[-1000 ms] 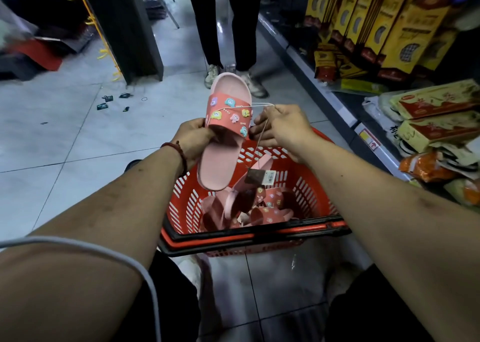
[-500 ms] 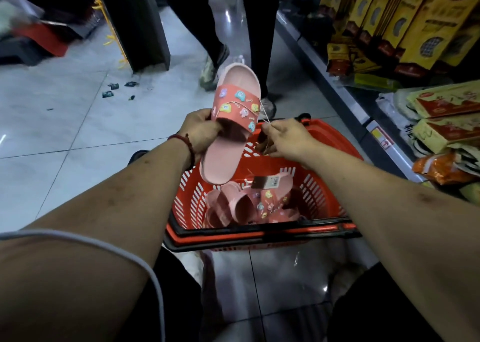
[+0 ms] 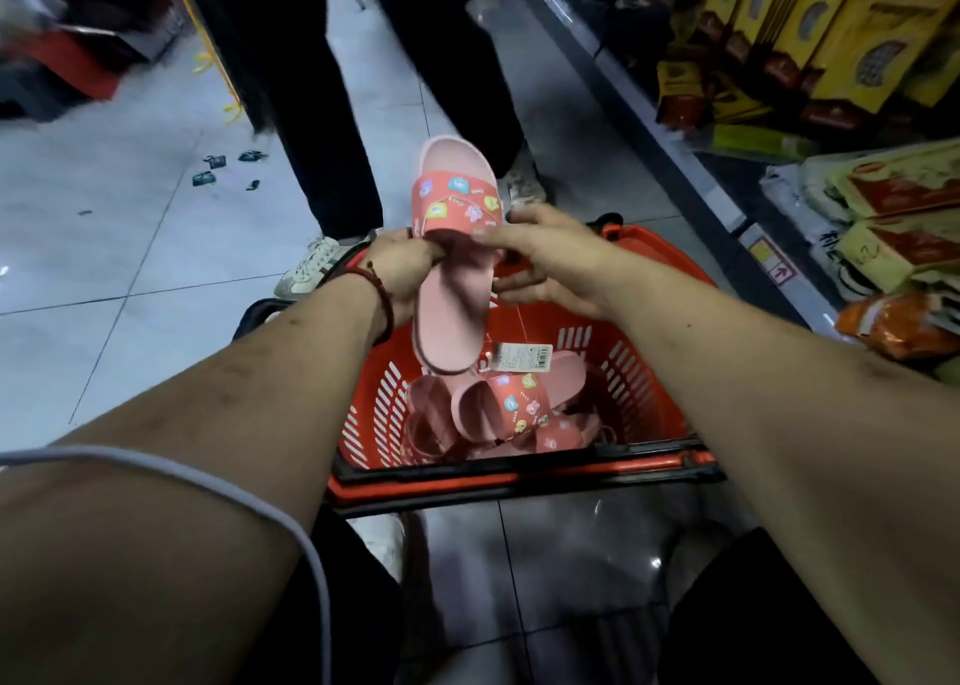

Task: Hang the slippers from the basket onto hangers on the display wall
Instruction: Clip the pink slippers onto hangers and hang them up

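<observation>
Overhead, looking down: tiled floor (image 3: 130, 247), stocked shelving (image 3: 779, 112) along the right, no hanger or display wall in frame. Red basket (image 3: 519, 476) sits on the floor between the person's forearms, with several pink loose slippers (image 3: 498, 409) heaped inside. A bystander (image 3: 332, 164) stands just beyond the basket's far rim. The held slipper (image 3: 452, 289) is up above the basket, toe away, footbed facing the camera. Left hand (image 3: 400, 263) grips its left edge below the strap, thumb on the footbed, fingers curled under. Right hand (image 3: 550, 263) takes the right side: thumb laid across the strap's lower edge, remaining fingers curled round the sole edge. A price tag (image 3: 522, 357) dangles by the heel, almost touching the heap. Risks, as judged: the tag's thread may catch on a loose slipper or a basket slat when the slipper is carried off, dragging stock out or tearing the tag. Edge-only holds could let the smooth sole twist free. Turning toward the wall could knock the bystander.
</observation>
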Demonstrator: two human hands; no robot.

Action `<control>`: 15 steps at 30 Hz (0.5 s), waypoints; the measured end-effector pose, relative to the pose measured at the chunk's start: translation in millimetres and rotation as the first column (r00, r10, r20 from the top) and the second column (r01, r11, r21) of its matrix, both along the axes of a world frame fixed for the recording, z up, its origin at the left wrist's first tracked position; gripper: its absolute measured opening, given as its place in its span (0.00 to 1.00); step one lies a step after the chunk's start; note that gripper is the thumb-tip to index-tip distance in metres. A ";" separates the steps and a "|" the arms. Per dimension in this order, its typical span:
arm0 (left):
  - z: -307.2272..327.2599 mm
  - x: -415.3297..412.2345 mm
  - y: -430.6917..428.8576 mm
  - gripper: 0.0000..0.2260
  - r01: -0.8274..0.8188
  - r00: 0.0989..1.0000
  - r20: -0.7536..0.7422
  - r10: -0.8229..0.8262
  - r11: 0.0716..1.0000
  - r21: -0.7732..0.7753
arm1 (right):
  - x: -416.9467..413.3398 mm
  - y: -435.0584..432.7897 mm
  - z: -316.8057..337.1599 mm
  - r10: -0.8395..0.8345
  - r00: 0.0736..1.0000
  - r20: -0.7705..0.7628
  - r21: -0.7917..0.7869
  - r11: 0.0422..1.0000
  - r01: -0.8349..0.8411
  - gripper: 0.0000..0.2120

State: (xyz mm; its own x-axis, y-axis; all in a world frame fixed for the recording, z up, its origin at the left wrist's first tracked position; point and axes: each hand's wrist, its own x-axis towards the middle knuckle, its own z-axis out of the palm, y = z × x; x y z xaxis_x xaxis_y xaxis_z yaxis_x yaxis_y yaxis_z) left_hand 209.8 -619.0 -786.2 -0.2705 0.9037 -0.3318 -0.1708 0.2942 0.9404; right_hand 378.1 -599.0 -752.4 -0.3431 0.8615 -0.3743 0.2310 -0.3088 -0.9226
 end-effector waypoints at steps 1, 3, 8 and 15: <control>-3.7 0.4 0.9 0.15 0.034 0.999 0.020 -0.034 0.999 -0.014 | -0.6 0.3 -3.8 0.005 1.000 -0.001 -0.019 1.000 -0.005 0.38; -9.4 2.6 2.6 0.16 0.132 0.989 0.067 -0.129 0.991 -0.037 | 0.1 2.7 -13.5 -0.019 1.000 0.009 -0.010 1.000 0.019 0.43; -21.1 15.4 5.3 0.16 0.232 0.971 0.083 -0.226 0.971 -0.061 | 9.0 8.9 -34.1 -0.028 1.000 -0.001 0.025 0.999 0.028 0.42; -49.2 9.3 -12.7 0.20 0.480 0.647 -0.411 -0.642 0.762 -0.435 | 53.9 16.5 -75.6 -0.087 0.940 0.331 0.228 0.974 0.010 0.28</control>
State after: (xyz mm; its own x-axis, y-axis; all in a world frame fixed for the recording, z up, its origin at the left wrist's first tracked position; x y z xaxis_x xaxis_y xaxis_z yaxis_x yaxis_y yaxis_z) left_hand 219.1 -631.7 -835.4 0.0621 0.8340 -0.5483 0.5878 0.4134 0.6954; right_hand 432.0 -582.5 -828.0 -0.1855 0.9476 -0.2599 0.5296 -0.1263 -0.8388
